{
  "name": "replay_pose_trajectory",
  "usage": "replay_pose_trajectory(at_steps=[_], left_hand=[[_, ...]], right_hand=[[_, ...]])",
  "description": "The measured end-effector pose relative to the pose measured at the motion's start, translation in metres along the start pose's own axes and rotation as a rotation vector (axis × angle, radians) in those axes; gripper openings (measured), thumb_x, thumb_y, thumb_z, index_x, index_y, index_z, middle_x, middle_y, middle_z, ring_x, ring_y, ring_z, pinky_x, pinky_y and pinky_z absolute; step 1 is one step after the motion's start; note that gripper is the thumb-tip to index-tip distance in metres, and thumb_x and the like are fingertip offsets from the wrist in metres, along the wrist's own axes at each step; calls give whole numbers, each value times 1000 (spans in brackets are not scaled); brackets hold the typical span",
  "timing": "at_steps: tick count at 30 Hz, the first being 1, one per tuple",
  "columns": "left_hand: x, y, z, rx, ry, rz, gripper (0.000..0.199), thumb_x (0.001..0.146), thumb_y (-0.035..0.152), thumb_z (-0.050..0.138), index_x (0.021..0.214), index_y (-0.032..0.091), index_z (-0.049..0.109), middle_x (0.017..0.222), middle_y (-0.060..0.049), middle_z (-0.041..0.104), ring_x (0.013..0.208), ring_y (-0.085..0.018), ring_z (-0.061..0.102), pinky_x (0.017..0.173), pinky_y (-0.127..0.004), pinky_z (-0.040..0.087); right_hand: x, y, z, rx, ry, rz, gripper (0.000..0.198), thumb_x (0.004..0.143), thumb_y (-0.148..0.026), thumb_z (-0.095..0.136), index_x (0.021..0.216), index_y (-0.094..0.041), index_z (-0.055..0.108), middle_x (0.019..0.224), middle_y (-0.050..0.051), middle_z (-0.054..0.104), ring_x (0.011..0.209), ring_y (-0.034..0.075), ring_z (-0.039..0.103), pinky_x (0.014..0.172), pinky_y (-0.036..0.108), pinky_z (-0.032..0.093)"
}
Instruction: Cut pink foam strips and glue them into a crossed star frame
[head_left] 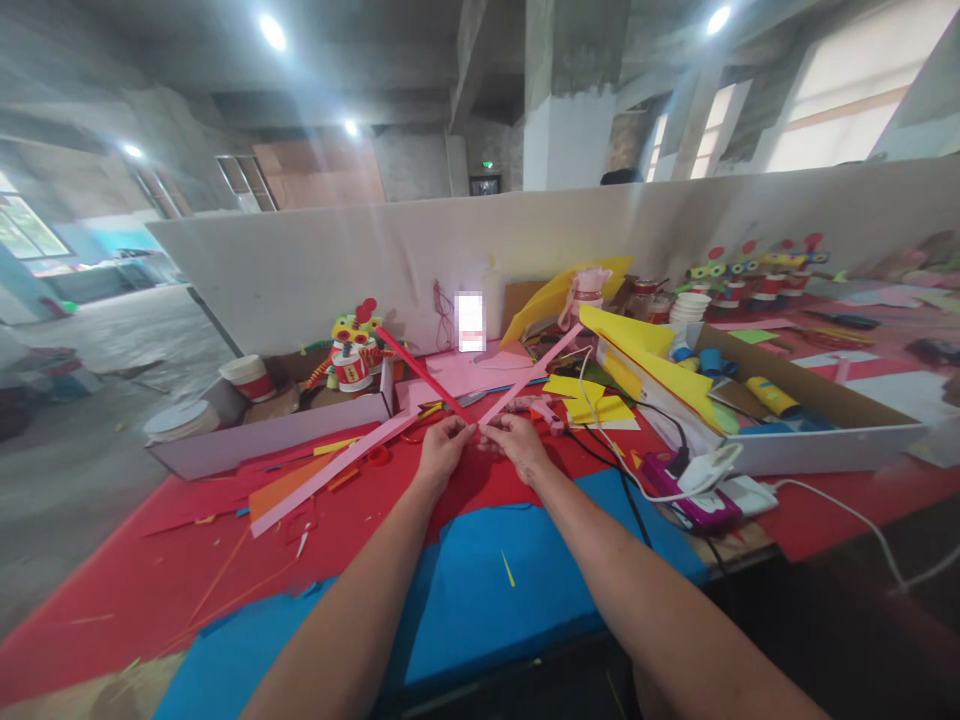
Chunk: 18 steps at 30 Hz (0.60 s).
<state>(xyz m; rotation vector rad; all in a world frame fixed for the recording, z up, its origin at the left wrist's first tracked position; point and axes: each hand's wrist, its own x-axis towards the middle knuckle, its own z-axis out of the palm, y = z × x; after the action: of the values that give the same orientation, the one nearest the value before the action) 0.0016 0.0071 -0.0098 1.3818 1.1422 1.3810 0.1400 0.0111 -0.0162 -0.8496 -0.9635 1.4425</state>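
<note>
My left hand (444, 450) and my right hand (514, 445) are close together above the table, thumbs and fingertips pinched. A red paper strip (421, 371) slants up and left from my left fingertips. Up and right from my right fingertips runs a pink paper strip (531, 374). The two strips meet at the fingertips, where fingers hide whether they are joined. Another pink strip (337, 470) lies to the left of my left hand. Just beyond my right hand rests a pink glue gun (541, 410).
Left stands a white box (277, 440) with a paper-cup figure (352, 360) nearby. Right are an open box (840, 450) of paper rolls, a purple power strip (694, 495) and loose cables. Yellow paper pieces (596, 405) lie ahead. Blue paper (495, 570) covers the near edge.
</note>
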Motion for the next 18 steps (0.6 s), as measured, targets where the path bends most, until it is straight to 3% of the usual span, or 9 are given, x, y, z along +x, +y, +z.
replay_pose_trajectory(at_steps=[6, 10, 18], left_hand=[[1, -2, 1, -125, -50, -47, 33, 64, 45, 79, 71, 15, 67, 57, 1, 60, 51, -10, 51, 53, -22, 41], [1, -3, 2, -182, -69, -91, 34, 60, 43, 82, 69, 15, 64, 59, 1, 62, 52, -10, 54, 52, -21, 42], [2, -2, 2, -141, -39, -46, 33, 60, 41, 82, 63, 15, 62, 54, 2, 59, 50, -9, 51, 53, -21, 39]], right_hand=[[2, 3, 3, 21, 30, -66, 30, 53, -38, 83, 65, -17, 66, 57, 0, 65, 55, 16, 63, 62, 33, 58], [1, 6, 4, 40, 10, -84, 31, 54, -41, 82, 65, -17, 65, 58, 1, 66, 57, 18, 65, 63, 36, 58], [0, 4, 4, 1, 43, -96, 32, 54, -41, 81, 65, -17, 65, 59, 1, 67, 57, 17, 64, 66, 34, 58]])
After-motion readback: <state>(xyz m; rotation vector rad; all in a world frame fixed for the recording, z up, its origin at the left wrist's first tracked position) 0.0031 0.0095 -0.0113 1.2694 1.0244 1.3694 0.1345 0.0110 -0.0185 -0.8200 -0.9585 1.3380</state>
